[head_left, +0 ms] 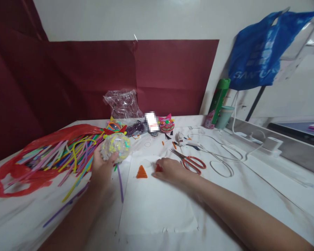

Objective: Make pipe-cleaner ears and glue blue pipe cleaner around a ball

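Note:
My left hand (101,169) is wrapped round a pale round ball (119,143) with yellow and teal bits on it, holding it above the table. Over a white sheet of paper (157,209), my right hand (171,169) has its fingertips closed on a red-orange piece (158,168), mostly covered by the fingers. An orange ridged triangle (141,172) lies on the sheet between my hands. Just beyond my right hand are red-handled scissors (192,162).
A red plastic bag (39,143) of colourful pipe cleaners (78,150) spreads at left. Behind stand a pink cat-like face (166,124) and crumpled clear plastic (124,104). A glue gun (188,141) and looping white cable (222,170) lie right, near a green spray can (217,103).

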### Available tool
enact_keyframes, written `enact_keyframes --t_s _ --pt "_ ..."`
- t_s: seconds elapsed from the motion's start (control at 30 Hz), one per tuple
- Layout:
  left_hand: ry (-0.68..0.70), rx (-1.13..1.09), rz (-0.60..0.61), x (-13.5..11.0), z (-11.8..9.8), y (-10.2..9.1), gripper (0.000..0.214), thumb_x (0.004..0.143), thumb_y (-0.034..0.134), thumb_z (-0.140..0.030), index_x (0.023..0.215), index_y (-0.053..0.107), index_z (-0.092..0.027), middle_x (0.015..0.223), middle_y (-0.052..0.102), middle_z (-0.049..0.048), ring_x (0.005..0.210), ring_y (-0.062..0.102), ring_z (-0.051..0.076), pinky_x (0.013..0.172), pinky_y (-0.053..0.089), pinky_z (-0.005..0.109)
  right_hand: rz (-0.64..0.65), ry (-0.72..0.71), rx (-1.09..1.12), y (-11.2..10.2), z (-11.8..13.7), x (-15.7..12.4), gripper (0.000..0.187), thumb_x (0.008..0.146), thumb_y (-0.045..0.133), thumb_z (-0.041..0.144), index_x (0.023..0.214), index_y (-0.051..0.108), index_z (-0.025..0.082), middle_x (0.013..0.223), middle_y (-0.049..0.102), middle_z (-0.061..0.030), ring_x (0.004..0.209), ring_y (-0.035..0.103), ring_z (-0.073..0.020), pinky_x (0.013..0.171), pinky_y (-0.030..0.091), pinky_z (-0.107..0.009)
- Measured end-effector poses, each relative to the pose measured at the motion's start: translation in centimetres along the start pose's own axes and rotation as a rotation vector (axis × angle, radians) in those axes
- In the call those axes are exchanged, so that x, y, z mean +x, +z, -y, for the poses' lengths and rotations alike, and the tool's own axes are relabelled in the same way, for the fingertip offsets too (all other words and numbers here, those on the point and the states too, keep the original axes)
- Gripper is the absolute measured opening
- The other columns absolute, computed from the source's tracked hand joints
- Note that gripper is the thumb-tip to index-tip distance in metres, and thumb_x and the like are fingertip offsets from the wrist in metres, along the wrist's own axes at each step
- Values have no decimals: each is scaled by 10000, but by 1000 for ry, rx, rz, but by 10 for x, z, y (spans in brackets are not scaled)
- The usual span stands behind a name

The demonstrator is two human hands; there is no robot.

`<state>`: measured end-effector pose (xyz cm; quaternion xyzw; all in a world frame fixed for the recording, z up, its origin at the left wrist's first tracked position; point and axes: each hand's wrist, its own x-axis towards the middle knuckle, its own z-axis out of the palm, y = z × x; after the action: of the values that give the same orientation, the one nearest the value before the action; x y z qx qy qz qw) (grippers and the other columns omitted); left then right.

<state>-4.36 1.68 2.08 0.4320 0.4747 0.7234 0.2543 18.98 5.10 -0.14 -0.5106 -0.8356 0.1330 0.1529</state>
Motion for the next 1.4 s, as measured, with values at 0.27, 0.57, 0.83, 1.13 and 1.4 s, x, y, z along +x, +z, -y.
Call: enact_keyframes --t_s 0.27,0.57,0.83,1.13,1.4 --pt "56 -18 6 0 3 0 652 638 757 -295 1237 503 -240 1241 597 74 1142 569 264 974 457 390 99 -17 29 4 -5 3 295 675 656 197 970 667 209 896 666 -50 733 606 -177 601 396 -243" --pt "100 -46 51 3 14 -5 694 678 735 -262 1304 436 -259 1282 573 89 1152 572 254 979 452 411 46 126 211 27 -10 13 384 657 719 245 1023 634 167 793 641 -25 702 562 -160 595 376 -247" --pt "166 -58 12 6 8 -8 703 675 746 -304 1306 442 -248 1284 568 82 1164 561 250 975 454 363 170 89 447 23 8 21 203 805 601 289 665 595 141 578 584 19 527 523 -96 509 402 -217" --pt "203 -21 26 2 2 -9 724 694 746 -302 1336 417 -239 1335 523 106 1221 515 264 1021 412 399 95 199 284 52 46 47 527 560 797 239 1045 600 183 825 673 -8 716 612 -154 556 419 -215" --pt "215 -68 32 5 2 -12 742 695 757 -317 1346 408 -239 1339 513 118 1215 519 275 1016 423 421 119 230 59 44 66 49 232 644 719 297 819 650 161 849 708 -69 825 654 -248 684 457 -298"
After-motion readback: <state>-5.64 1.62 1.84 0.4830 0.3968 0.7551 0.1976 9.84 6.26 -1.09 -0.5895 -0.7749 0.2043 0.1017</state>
